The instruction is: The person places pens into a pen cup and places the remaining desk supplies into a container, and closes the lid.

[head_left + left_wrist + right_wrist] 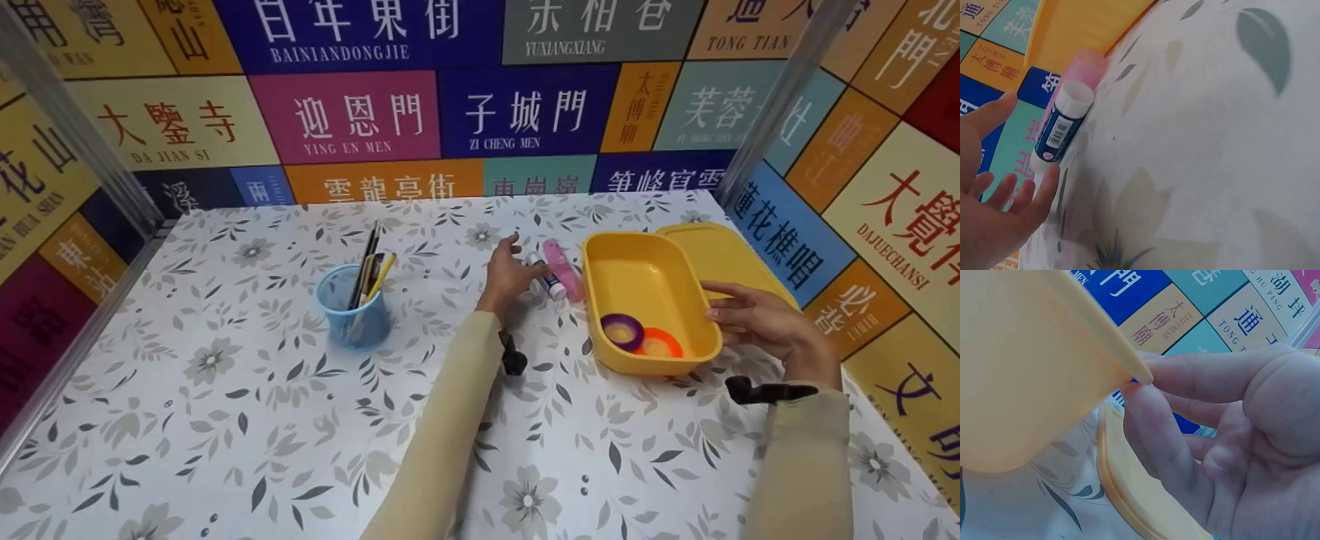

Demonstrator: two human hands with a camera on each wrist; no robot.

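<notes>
My left hand (509,276) is spread beside a glue stick (1062,126) with a white cap and dark blue label. In the left wrist view the thumb stands away from the stick, and one fingertip is at its lower end; whether it touches I cannot tell. A long pink object (561,270) lies right alongside the glue stick. At the right, my right hand (772,324) pinches the rim of a yellow plastic box (637,274) between thumb and finger. Inside the box lie a purple ring-shaped roll (622,331) and an orange one (663,343).
A yellow lid (720,255) lies behind and right of the box. To the left stands a blue translucent cup (352,315) holding pens and a yellow-handled tool. Printed panels (360,116) border the flower-patterned table (247,420) at the back and sides.
</notes>
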